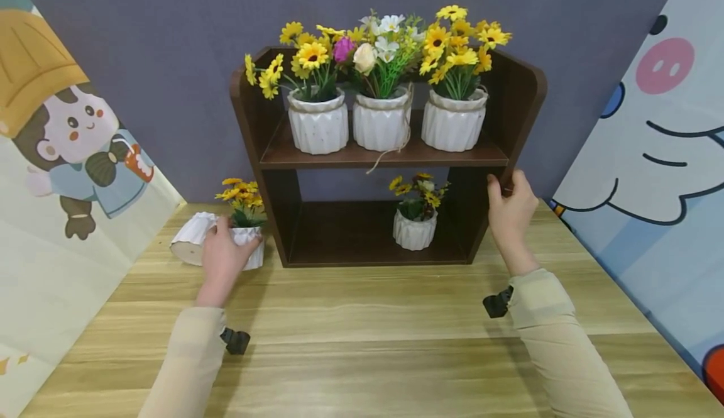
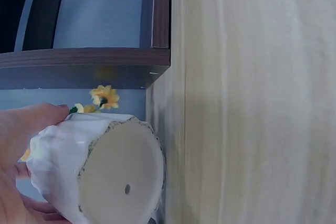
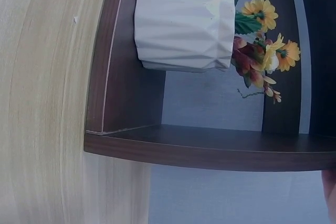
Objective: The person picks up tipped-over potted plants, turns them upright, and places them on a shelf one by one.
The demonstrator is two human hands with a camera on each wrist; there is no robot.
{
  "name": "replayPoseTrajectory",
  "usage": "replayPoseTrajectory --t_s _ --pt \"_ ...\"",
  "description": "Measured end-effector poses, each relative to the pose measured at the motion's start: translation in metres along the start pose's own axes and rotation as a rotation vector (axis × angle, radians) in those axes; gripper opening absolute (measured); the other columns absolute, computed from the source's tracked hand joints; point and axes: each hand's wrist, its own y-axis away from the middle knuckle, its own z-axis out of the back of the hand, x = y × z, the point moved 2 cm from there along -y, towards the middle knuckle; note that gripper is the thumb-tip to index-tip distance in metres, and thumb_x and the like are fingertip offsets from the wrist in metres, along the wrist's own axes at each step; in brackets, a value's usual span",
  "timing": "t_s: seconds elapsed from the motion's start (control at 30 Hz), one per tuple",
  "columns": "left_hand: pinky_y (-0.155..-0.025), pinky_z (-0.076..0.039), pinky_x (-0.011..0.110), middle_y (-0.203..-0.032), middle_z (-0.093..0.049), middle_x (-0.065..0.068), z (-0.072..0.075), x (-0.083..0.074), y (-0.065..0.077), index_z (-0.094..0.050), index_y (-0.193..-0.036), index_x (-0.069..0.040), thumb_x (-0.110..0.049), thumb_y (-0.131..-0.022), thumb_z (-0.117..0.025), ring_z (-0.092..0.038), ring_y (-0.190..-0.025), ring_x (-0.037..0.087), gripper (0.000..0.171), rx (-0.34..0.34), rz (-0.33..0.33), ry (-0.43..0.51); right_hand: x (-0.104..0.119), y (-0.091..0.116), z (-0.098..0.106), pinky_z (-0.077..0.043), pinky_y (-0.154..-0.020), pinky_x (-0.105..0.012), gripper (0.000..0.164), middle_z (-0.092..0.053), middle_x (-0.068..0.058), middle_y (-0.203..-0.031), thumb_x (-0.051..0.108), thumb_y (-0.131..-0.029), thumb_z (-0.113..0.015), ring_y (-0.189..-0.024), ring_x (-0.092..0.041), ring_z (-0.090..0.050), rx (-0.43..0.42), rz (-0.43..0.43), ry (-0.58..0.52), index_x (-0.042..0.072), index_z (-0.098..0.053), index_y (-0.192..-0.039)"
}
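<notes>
My left hand [image 1: 223, 251] grips a white ribbed flowerpot [image 1: 249, 242] with yellow flowers, just left of the dark brown shelf [image 1: 367, 258]. In the left wrist view this flowerpot [image 2: 58, 153] shows its pale round base with a small hole. The thumb lies along one side of it, the fingers on the other. Beside that hand, a second white pot [image 1: 195, 236] lies tipped over on the table. My right hand [image 1: 513, 207] holds the front edge of the shelf's right side panel, its thumb on the inner side. Only a bit of this hand [image 3: 329, 190] shows in the right wrist view.
Three potted arrangements line the upper shelf: yellow flowers [image 1: 318, 122], mixed flowers [image 1: 380, 122] and more yellow flowers [image 1: 454, 122]. A loose string [image 1: 384, 153] hangs over its edge. A smaller potted plant [image 1: 415, 229] stands on the lower shelf's right side. Behind is a grey wall [image 1: 170, 91].
</notes>
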Motion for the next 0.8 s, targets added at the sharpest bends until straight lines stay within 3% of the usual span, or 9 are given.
replayPoseTrajectory --t_s 0.17,0.5,0.8 --pt "-0.079 -0.038 0.056 -0.113 -0.044 0.034 0.001 0.003 0.007 -0.043 -0.117 0.003 -0.034 -0.072 -0.072 -0.042 -0.105 0.046 0.066 -0.049 0.015 0.018 -0.001 0.000 -0.001 -0.036 -0.062 -0.019 0.029 -0.059 -0.019 -0.074 0.026 -0.084 -0.061 -0.070 -0.030 -0.060 -0.008 0.006 0.010 -0.001 -0.053 -0.078" --pt "-0.080 -0.036 0.051 -0.101 -0.046 0.028 -0.002 0.007 0.023 -0.051 -0.090 0.005 -0.028 -0.066 -0.078 -0.043 -0.099 0.041 0.049 -0.160 -0.013 0.076 -0.001 0.000 -0.002 -0.035 -0.061 -0.022 0.029 -0.059 -0.019 -0.074 0.025 -0.085 -0.060 -0.070 -0.031 -0.059 -0.007 0.001 0.009 -0.001 -0.051 -0.077" --pt "-0.072 -0.037 0.049 -0.105 -0.047 0.026 -0.003 0.013 0.031 -0.051 -0.081 0.006 -0.034 -0.064 -0.081 -0.047 -0.090 0.040 0.052 -0.176 0.064 0.089 0.000 -0.001 -0.002 -0.037 -0.061 -0.032 0.031 -0.058 -0.020 -0.073 0.027 -0.085 -0.059 -0.069 -0.034 -0.058 -0.007 0.010 0.003 -0.002 -0.051 -0.077"
